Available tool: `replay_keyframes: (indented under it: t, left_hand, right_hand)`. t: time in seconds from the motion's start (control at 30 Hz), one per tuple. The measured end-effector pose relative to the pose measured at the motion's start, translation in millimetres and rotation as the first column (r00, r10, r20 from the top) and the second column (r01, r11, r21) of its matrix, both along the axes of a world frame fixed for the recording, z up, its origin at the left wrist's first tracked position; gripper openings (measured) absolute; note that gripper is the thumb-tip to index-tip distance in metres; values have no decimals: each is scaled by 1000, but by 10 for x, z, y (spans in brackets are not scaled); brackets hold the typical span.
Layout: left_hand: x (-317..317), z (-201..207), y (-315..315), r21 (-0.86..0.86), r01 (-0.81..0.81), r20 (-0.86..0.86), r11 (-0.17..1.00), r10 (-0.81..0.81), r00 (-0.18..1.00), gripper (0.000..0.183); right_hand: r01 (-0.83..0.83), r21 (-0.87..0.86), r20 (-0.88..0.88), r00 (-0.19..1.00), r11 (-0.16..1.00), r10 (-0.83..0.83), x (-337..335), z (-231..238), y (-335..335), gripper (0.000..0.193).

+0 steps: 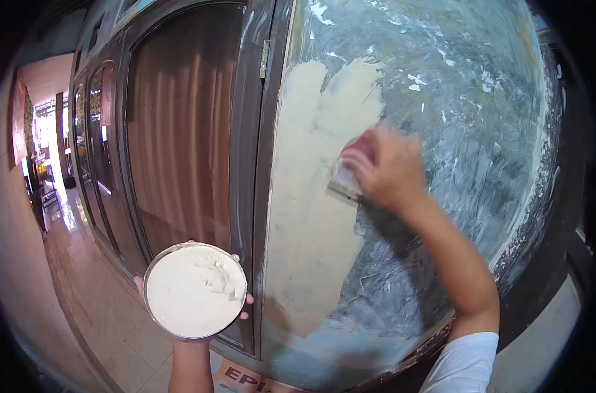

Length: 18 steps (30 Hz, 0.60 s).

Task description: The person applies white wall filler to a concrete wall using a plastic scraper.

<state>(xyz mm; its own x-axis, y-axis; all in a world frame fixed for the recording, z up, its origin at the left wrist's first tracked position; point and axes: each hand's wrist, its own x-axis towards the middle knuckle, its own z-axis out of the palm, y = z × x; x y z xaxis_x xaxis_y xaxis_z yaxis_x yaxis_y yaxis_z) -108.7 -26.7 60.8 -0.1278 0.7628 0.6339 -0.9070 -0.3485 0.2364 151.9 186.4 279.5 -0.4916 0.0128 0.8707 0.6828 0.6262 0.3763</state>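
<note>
Paste (311, 141) covers the left of the wall (468, 150), so spreading's the step, I guess. Right hand (395, 164) grips a blurry scraper (346, 180) near the ragged edge, left hand (193, 342) cups the tub (149, 295) underneath. Next stroke probably wants even pressure.

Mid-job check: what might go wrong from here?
The tub, held by the left hand, is filled near its rim with paste, so a tilt might spill some. The right hand's scraper is at the pale coat; a rough stroke could gouge it. That coat runs close to the dark frame, which might get smeared.
</note>
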Motion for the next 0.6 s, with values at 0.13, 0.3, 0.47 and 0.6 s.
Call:
replay_keyframes:
  t: [0.13,0.3,0.47,0.6]
  left_hand:
    - [-1,27,101,-8,-3,-60,1000,2,998,110]
    - [43,29,175,-42,73,-46,996,-75,996,111]
    - [-6,-28,132,3,47,-50,999,-47,998,110]
    - [43,26,219,7,36,-63,999,-35,997,110]
  right_hand:
    - [110,196,-188,979,974,-73,123,336,214,44]
    - [22,-15,-658,753,1000,-27,565,1004,40,51]
    - [85,62,-13,996,994,-85,44,124,114,50]
    - [212,46,-584,799,976,-147,591,1101,43,55]
